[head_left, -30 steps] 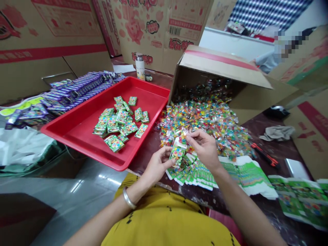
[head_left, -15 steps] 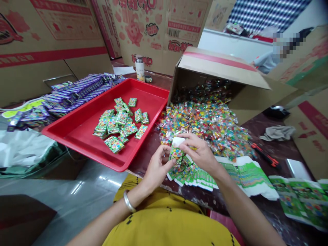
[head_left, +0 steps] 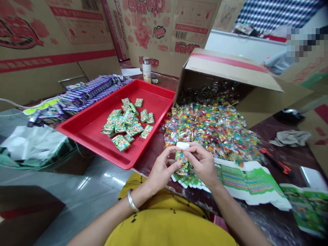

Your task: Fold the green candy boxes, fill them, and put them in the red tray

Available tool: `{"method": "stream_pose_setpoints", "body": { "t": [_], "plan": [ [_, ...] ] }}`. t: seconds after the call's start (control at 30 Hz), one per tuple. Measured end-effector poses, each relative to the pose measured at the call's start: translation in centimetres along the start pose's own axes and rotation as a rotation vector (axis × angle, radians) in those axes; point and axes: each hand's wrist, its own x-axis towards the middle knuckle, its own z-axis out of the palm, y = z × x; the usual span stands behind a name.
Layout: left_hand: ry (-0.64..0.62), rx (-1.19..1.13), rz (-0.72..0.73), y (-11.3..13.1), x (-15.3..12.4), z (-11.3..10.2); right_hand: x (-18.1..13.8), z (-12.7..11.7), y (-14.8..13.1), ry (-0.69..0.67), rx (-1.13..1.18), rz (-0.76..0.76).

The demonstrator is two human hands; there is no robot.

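A small green printed box (head_left: 181,158) with a white top flap stands upright between both hands at the table's near edge. My left hand (head_left: 161,169) pinches its left side with thumb and fingers. My right hand (head_left: 202,164) grips its right side and upper flap. Directly under the hands lie flat green box blanks (head_left: 243,177), fanned along the table edge. Just beyond them spreads a heap of small colourful wrapped candies (head_left: 212,128), spilling from a tipped cardboard carton (head_left: 230,66).
A red tray (head_left: 89,128) at the left holds several filled green boxes (head_left: 126,123). Purple packs (head_left: 87,90) are stacked behind it. An orange-handled cutter (head_left: 275,160), a grey cloth (head_left: 290,136) and a small bottle (head_left: 147,70) lie around; big cartons wall the back.
My right hand came down from the candy heap onto the box's top flap. Both hands with the box drew slightly nearer to me, and the view shifted left.
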Motion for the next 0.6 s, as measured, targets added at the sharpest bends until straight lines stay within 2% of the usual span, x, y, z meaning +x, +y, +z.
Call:
{"method": "stream_pose_setpoints", "body": {
  "t": [0.13, 0.3, 0.43, 0.53, 0.6],
  "plan": [
    [0.051, -0.059, 0.017, 0.3, 0.0, -0.2, 0.6, 0.4, -0.5, 0.085, 0.135, 0.033],
    [0.081, 0.089, 0.06, 0.4, -0.3, -0.6, 1.8, -0.1, -0.8, -0.062, 0.127, 0.141],
    [0.049, 0.215, 0.092, 0.7, -0.3, -0.8, 2.7, -0.9, -0.8, -0.099, 0.138, 0.255],
    [0.017, 0.222, 0.066, 0.9, -0.4, -0.8, 3.0, -1.0, -0.9, -0.09, 0.134, 0.231],
    [0.01, 0.206, 0.044, 1.2, -0.4, -0.8, 2.8, -0.9, -1.0, -0.073, 0.079, 0.154]
  ]
}}
